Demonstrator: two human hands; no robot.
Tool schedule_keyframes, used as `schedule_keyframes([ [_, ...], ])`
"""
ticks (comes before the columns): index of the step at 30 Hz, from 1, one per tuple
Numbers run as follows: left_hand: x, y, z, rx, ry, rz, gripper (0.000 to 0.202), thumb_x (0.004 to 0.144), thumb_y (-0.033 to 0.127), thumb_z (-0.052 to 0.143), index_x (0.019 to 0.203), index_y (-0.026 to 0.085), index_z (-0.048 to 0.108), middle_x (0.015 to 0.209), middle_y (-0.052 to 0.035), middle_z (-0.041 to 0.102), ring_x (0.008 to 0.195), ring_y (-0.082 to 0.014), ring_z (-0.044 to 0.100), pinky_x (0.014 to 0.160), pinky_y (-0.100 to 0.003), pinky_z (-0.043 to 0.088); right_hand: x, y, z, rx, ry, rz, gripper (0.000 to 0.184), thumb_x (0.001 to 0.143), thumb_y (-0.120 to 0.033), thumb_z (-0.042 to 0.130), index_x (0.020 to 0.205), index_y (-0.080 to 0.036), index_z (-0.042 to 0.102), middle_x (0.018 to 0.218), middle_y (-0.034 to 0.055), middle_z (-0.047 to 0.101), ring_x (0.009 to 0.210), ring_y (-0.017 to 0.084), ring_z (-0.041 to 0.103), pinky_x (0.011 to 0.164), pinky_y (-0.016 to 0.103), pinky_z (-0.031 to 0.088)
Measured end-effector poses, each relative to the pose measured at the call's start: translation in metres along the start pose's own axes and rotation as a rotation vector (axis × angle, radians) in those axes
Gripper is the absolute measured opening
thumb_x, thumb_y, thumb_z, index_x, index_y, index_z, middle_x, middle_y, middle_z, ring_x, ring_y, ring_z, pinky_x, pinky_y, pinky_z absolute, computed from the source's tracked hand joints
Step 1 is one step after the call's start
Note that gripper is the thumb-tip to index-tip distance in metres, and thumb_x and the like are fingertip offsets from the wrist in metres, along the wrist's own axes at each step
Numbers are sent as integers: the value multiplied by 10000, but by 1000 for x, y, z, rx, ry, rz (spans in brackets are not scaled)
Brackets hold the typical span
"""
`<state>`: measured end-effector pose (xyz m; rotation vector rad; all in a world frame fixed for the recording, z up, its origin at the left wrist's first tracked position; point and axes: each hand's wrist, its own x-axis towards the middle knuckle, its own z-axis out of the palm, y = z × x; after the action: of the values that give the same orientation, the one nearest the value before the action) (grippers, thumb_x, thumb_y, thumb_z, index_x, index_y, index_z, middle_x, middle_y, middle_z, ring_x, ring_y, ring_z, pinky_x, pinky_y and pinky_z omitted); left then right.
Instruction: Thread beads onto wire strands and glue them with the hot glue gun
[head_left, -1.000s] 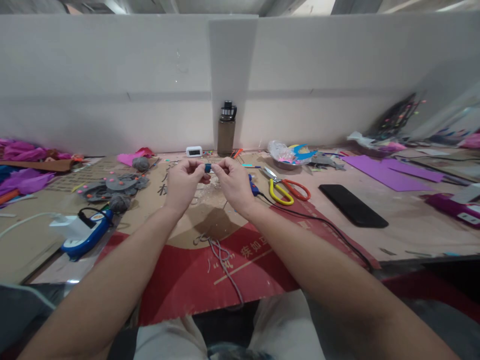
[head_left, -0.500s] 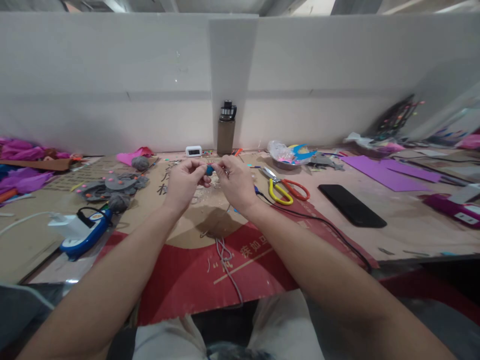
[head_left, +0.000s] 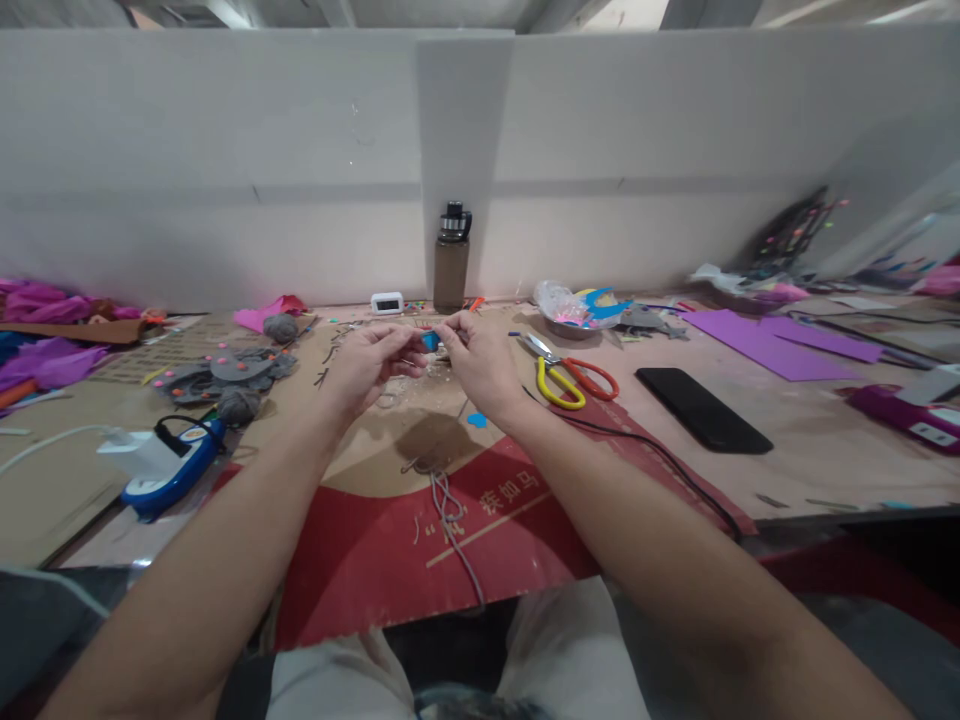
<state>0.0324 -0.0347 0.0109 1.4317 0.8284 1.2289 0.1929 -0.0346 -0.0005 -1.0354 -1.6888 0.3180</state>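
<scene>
A small blue piece [head_left: 430, 341], too small to name exactly, is held up between my two hands over the cardboard. My left hand [head_left: 375, 365] pinches it from the left with thumb and forefinger, the other fingers curled below. From the right, my right hand [head_left: 480, 358] has its fingertips closed at the piece's edge. Below the hands, a blue scrap [head_left: 477, 421] and a looped grey cord [head_left: 446, 500] lie on the red and brown cardboard [head_left: 360, 570]. Scissors [head_left: 559, 370] with one yellow and one red handle rest beside my right wrist.
Behind the hands stands a dark bottle [head_left: 451, 262] near a small white digital display [head_left: 387, 303]. A black phone [head_left: 703, 410] and purple sheets [head_left: 780, 345] lie to the right. Left are grey felt pieces [head_left: 229, 370] and a blue power strip [head_left: 174, 478]. A black cable [head_left: 660, 450] crosses the cardboard.
The blue piece has shifted slightly right and shows more between the fingers. My left fingers have spread a little, and my right hand has moved slightly right, uncovering the blue scrap below.
</scene>
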Motion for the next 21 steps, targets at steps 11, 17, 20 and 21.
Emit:
schedule_keyframes([
  [11,-8,11,5,773,43,289,218,772,303,577,874,185,730,570,-14,627,451,-90,506,444,-208,386,-8,-3,0,-186,-60,-143,229,902,-360,396,774,-225,529,804,54,584,770,188,506,699,321,341],
  [17,-7,12,3,838,35,328,189,773,288,571,784,194,735,512,0,611,422,-87,472,458,-215,360,-8,-3,3,-164,-80,-110,171,872,-323,461,747,-231,533,778,46,569,761,192,501,708,326,343],
  [20,-8,12,2,858,69,330,192,776,287,568,771,193,735,507,-3,612,414,-86,457,430,-212,326,-6,-1,3,-75,-90,-72,187,877,-355,454,760,-231,531,748,35,556,733,183,495,699,326,345],
  [21,-8,12,2,865,87,329,191,776,282,566,764,190,733,511,-5,615,414,-86,460,429,-211,325,-6,-1,3,-42,-92,-60,173,876,-364,453,797,-230,530,740,29,549,717,178,490,690,324,348],
])
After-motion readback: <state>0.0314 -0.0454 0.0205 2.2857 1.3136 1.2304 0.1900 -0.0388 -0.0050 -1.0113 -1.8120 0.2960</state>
